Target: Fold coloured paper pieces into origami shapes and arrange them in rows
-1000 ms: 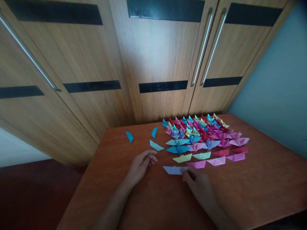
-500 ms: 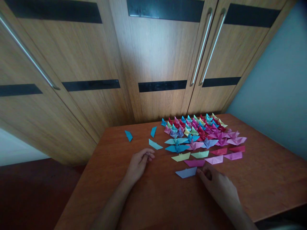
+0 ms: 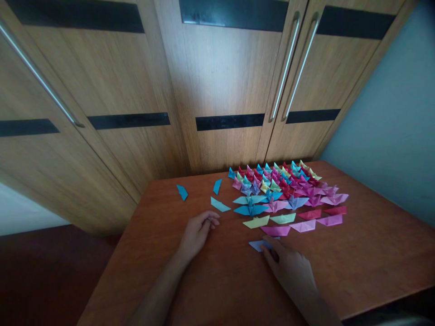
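Observation:
My right hand (image 3: 290,265) reaches over a pale lavender-blue folded paper piece (image 3: 256,245), with thumb and index finger closed on it and its right half mostly covered. The piece lies flat on the table, in front of a magenta folded paper piece (image 3: 276,231). My left hand (image 3: 199,232) rests on the table with curled fingers drawn together and nothing visible in them. Just beyond its fingertips lies a light blue folded piece (image 3: 219,204).
Two blue folded pieces, one at left (image 3: 182,192) and one at centre (image 3: 217,186), lie farther back. Several yellow, green, red and pink folded pieces form rows at right. Behind them stand many coloured origami cranes (image 3: 278,181). A wooden wardrobe (image 3: 224,149) backs the table (image 3: 217,280).
My right hand has shifted left, from the right end of the lavender-blue piece to over its middle. That piece and my left hand have stayed in place.

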`<state>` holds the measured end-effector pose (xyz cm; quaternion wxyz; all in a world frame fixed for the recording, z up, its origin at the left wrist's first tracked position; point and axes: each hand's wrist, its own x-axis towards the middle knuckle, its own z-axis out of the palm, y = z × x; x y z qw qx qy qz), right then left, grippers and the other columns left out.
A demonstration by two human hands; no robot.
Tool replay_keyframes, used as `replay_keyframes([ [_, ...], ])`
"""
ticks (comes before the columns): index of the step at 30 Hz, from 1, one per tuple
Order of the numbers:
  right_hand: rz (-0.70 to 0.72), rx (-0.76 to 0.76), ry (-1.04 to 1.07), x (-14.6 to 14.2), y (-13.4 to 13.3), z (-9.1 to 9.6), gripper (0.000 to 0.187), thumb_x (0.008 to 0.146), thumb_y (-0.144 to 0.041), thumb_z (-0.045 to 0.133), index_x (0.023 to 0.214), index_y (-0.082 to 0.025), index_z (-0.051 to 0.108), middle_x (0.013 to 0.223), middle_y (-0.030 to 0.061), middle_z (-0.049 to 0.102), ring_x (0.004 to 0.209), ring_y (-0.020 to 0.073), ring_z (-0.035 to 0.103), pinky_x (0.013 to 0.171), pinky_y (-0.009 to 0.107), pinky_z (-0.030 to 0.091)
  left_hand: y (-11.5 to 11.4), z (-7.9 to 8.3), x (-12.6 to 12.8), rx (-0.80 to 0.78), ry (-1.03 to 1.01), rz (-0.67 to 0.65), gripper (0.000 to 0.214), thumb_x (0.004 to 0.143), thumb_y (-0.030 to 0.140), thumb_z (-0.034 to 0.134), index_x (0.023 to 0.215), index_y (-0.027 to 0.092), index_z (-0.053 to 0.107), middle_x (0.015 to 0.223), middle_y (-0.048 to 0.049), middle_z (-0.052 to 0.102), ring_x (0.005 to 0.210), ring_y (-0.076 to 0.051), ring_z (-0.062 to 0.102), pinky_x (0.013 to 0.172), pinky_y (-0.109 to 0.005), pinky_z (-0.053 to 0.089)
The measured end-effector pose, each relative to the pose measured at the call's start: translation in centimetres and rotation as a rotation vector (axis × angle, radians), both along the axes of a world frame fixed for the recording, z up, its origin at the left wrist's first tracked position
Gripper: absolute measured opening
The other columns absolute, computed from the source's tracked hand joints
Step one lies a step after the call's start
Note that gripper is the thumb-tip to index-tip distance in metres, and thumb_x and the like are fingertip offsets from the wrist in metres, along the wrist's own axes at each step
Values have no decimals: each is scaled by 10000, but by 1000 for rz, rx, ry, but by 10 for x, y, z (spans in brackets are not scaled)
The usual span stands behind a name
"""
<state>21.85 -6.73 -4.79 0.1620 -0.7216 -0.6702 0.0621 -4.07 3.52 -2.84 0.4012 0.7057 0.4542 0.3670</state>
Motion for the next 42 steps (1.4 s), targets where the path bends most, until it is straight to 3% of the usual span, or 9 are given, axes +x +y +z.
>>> replay_keyframes([
  [5,2,15,17,3,-1,-2,327,879,-411,448,1136,-311,623,983,28,706,732,199,675,569,265,471,-17,9,18,150,178,-7,276,872,137,390,999,206,625,925,-41,675,852,-170,612,824,-319,475],
  [7,-2,27,36,5,-1,-3,337,875,-419,452,1141,-303,623,932,30,714,711,198,675,568,266,477,-34,16,37,264,301,-122,340,856,94,396,1084,231,608,1088,-42,640,1003,-182,573,915,-330,438],
  [10,-9,41,60,10,-3,-5,342,881,-428,440,1139,-297,622,916,25,718,722,200,681,582,270,490,-62,22,67,435,513,-404,383,847,118,466,1205,228,545,1218,-36,586,1130,-201,499,992,-340,387],
  [12,-5,52,64,13,-4,-7,335,885,-422,436,1136,-299,622,953,22,715,749,200,684,598,270,498,-75,20,79,528,609,-455,391,880,164,462,1266,207,498,1277,-43,555,1193,-204,452,1036,-344,338],
  [19,3,58,26,18,-5,-12,313,887,-397,443,1114,-288,631,1014,18,705,781,195,685,626,262,505,-80,0,82,609,732,-417,376,932,217,388,1294,172,481,1315,-57,535,1218,-210,436,1051,-358,288],
  [24,-17,43,25,22,-4,-11,337,895,-425,418,1108,-276,634,993,22,710,769,201,685,623,272,500,-81,0,82,607,741,-418,367,931,224,395,1282,168,491,1306,-58,543,1202,-214,447,1038,-348,299],
  [30,-111,100,16,49,-6,-12,371,899,-436,378,1049,-265,671,997,37,713,761,214,682,653,294,500,-80,2,83,621,736,-423,353,915,201,418,1254,176,517,1312,-68,537,1188,-220,460,1020,-366,324],
  [34,-95,103,34,61,-4,-13,365,899,-404,373,1070,-273,668,1012,33,710,803,222,678,729,315,506,-80,0,83,620,725,-421,351,914,194,419,1250,179,519,1308,-69,540,1191,-227,457,1021,-372,321],
  [42,-96,94,20,62,-1,-12,349,901,-355,387,1130,-289,642,1110,8,677,836,218,677,755,322,514,-81,-2,84,608,744,-415,342,918,211,422,1244,187,520,1340,-48,515,1209,-224,443,1028,-365,312],
])
